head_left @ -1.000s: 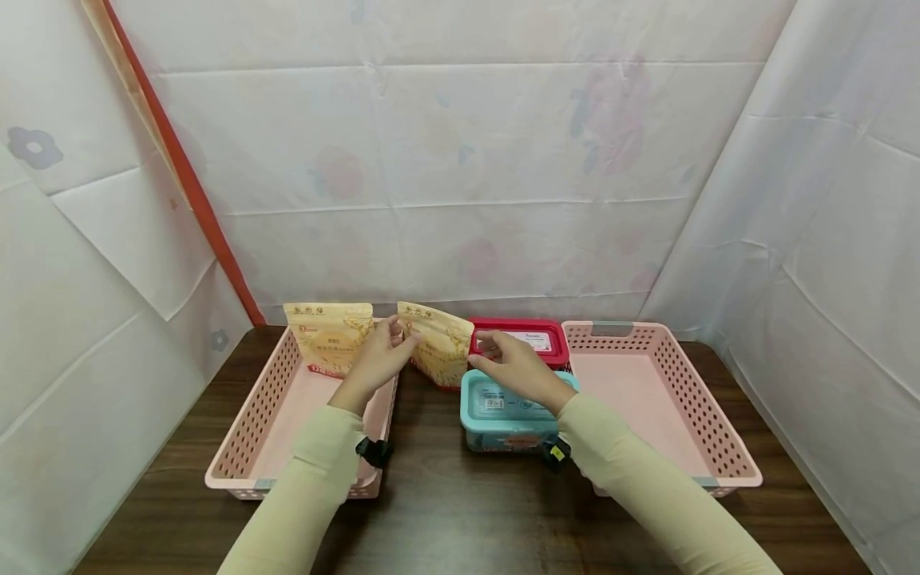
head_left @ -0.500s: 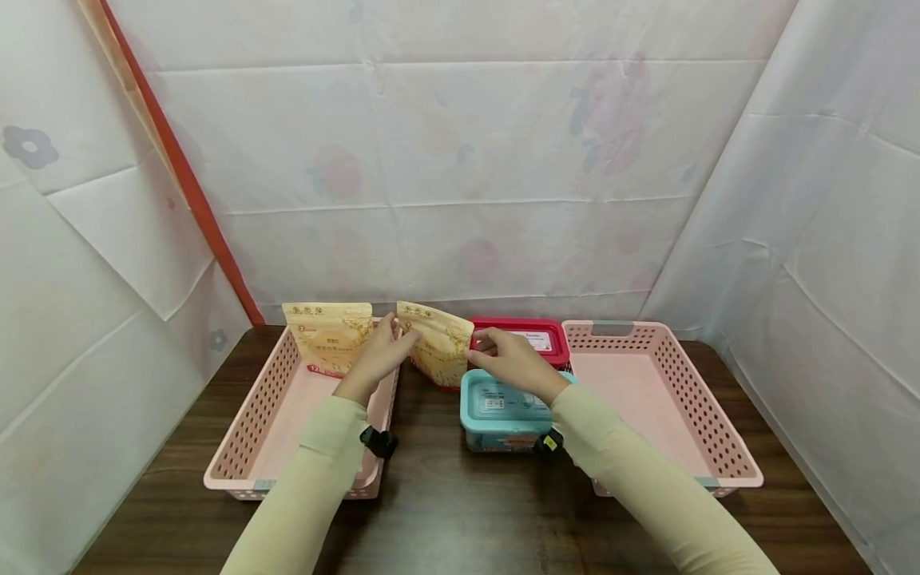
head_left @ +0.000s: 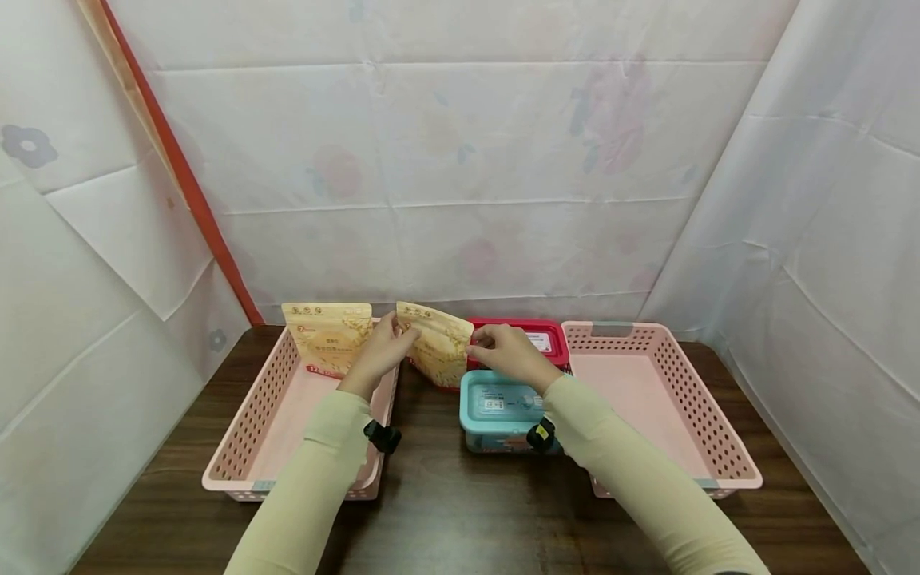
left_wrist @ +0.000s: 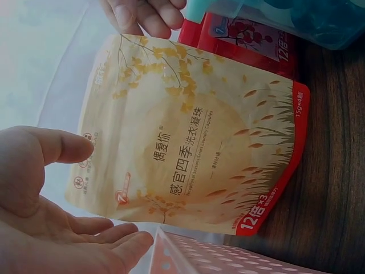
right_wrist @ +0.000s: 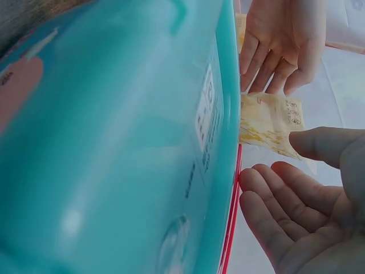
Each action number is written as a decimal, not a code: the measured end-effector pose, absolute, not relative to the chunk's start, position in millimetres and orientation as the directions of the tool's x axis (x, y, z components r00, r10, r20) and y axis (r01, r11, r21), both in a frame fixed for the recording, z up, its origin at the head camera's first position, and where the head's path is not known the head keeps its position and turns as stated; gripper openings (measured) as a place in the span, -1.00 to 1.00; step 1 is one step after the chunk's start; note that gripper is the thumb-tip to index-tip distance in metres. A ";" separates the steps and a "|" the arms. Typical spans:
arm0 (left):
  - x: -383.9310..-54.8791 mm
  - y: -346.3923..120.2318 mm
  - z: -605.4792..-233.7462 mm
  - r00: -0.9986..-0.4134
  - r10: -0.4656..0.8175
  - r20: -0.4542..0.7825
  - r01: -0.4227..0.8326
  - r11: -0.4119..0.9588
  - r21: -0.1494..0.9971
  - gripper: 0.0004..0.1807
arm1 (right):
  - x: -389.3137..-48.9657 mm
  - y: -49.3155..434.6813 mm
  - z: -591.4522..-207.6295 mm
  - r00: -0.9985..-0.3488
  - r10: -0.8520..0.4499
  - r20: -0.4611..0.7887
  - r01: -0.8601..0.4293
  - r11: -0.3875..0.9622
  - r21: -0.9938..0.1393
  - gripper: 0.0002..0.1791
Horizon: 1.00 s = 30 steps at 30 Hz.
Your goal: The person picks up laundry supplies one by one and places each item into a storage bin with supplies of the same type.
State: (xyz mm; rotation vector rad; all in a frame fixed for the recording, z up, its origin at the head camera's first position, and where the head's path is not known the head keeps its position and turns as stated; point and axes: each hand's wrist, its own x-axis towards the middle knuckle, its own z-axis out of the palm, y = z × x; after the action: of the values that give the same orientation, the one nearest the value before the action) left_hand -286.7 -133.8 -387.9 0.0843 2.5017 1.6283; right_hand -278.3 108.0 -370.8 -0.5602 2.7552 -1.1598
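A yellow pouch of laundry capsules (head_left: 440,348) with a red bottom stands on the table between the two pink baskets. My left hand (head_left: 379,355) is at its left edge, fingers loosely extended; the thumb (left_wrist: 71,147) overlaps the pouch's front near its top in the left wrist view. At the right edge is my right hand (head_left: 512,353), with the thumb (right_wrist: 322,142) overlapping the pouch in the right wrist view and the other fingers loosely bent. A second yellow pouch (head_left: 327,339) stands upright in the left basket (head_left: 247,423), partly hidden by my left hand.
Below my right hand is a teal lidded box (head_left: 496,399). A red lidded box (head_left: 552,339) stands behind it, against the right pink basket (head_left: 700,399). White patterned cloth (head_left: 460,160) encloses the brown wooden table (head_left: 460,511) at the back and sides.
My right hand has shifted slightly left, to the pouch's right edge. The left hand has edged slightly right. The pouch stays in place.
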 end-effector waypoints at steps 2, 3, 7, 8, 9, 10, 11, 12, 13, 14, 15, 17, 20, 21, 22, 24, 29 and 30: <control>-287.1 -133.8 -388.5 -0.986 0.134 -0.097 -0.035 0.405 0.914 -0.11 | -279.7 108.1 -371.4 -0.925 -0.375 0.054 -0.302 0.645 -0.702 -0.71; -287.3 -133.9 -388.6 -0.987 0.134 -0.094 -0.032 0.405 0.914 -0.12 | -280.2 108.2 -371.4 -0.925 -0.376 0.058 -0.307 0.645 -0.700 -0.72; -289.0 -133.6 -389.7 -0.988 0.130 -0.078 -0.021 0.395 0.919 -0.14 | -282.2 108.0 -371.1 -0.921 -0.380 0.080 -0.325 0.638 -0.698 -0.77; -289.4 -133.6 -390.0 -0.989 0.128 -0.075 -0.019 0.393 0.919 -0.15 | -282.6 107.8 -370.9 -0.921 -0.379 0.085 -0.327 0.637 -0.698 -0.78; -289.7 -133.7 -390.2 -0.990 0.125 -0.072 -0.017 0.392 0.920 -0.15 | -283.0 107.4 -370.6 -0.921 -0.380 0.088 -0.330 0.636 -0.697 -0.79; -289.9 -133.6 -390.4 -0.990 0.123 -0.070 -0.017 0.389 0.921 -0.15 | -283.7 107.3 -370.7 -0.920 -0.382 0.089 -0.332 0.636 -0.697 -0.80; -290.2 -133.6 -390.5 -0.990 0.124 -0.067 -0.014 0.388 0.922 -0.16 | -284.1 107.0 -370.5 -0.919 -0.384 0.088 -0.333 0.637 -0.696 -0.81; -290.3 -133.8 -390.6 -0.990 0.122 -0.065 -0.013 0.386 0.923 -0.17 | -284.5 106.6 -370.3 -0.919 -0.385 0.087 -0.334 0.640 -0.692 -0.82; -290.4 -133.8 -390.7 -0.990 0.123 -0.062 -0.010 0.383 0.924 -0.17 | -284.9 106.3 -370.1 -0.918 -0.386 0.087 -0.336 0.642 -0.689 -0.82; -290.4 -133.7 -390.9 -0.991 0.123 -0.060 -0.008 0.381 0.925 -0.17 | -285.5 106.0 -370.3 -0.918 -0.388 0.086 -0.337 0.645 -0.686 -0.82; -290.5 -133.5 -390.9 -0.991 0.124 -0.057 -0.006 0.378 0.926 -0.19 | -285.8 105.8 -370.3 -0.917 -0.390 0.086 -0.340 0.648 -0.682 -0.82; -290.7 -133.2 -391.1 -0.991 0.125 -0.051 -0.001 0.375 0.927 -0.20 | -286.5 105.7 -370.4 -0.917 -0.389 0.088 -0.342 0.654 -0.675 -0.82; -290.8 -133.0 -391.7 -0.991 0.123 -0.045 0.005 0.372 0.928 -0.25 | -287.2 106.2 -370.9 -0.916 -0.391 0.087 -0.343 0.655 -0.673 -0.82; -291.1 -133.1 -392.1 -0.992 0.122 -0.042 0.005 0.368 0.930 -0.29 | -287.4 106.4 -371.0 -0.916 -0.392 0.086 -0.344 0.656 -0.672 -0.81; -291.4 -133.1 -392.7 -0.992 0.121 -0.039 0.008 0.364 0.931 -0.33 | -287.7 106.5 -371.2 -0.915 -0.394 0.087 -0.346 0.656 -0.671 -0.80; -291.9 -133.3 -393.9 -0.993 0.117 -0.029 0.015 0.361 0.932 -0.43 | -287.8 106.6 -371.3 -0.913 -0.398 0.086 -0.349 0.655 -0.671 -0.79; -291.8 -134.0 -396.4 -0.994 0.108 -0.006 0.033 0.358 0.933 -0.50 | -287.4 106.1 -372.5 -0.913 -0.398 0.093 -0.353 0.656 -0.667 -0.81; -291.6 -134.2 -396.6 -0.994 0.108 -0.005 0.034 0.354 0.934 -0.49 | -287.3 106.0 -373.0 -0.913 -0.397 0.095 -0.355 0.655 -0.667 -0.82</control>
State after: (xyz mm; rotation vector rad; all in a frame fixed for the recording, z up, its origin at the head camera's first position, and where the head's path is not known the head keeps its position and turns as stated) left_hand -291.6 -134.2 -396.6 0.1333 2.5308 1.7437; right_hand -287.3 106.0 -373.0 -0.6376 2.8039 -1.1102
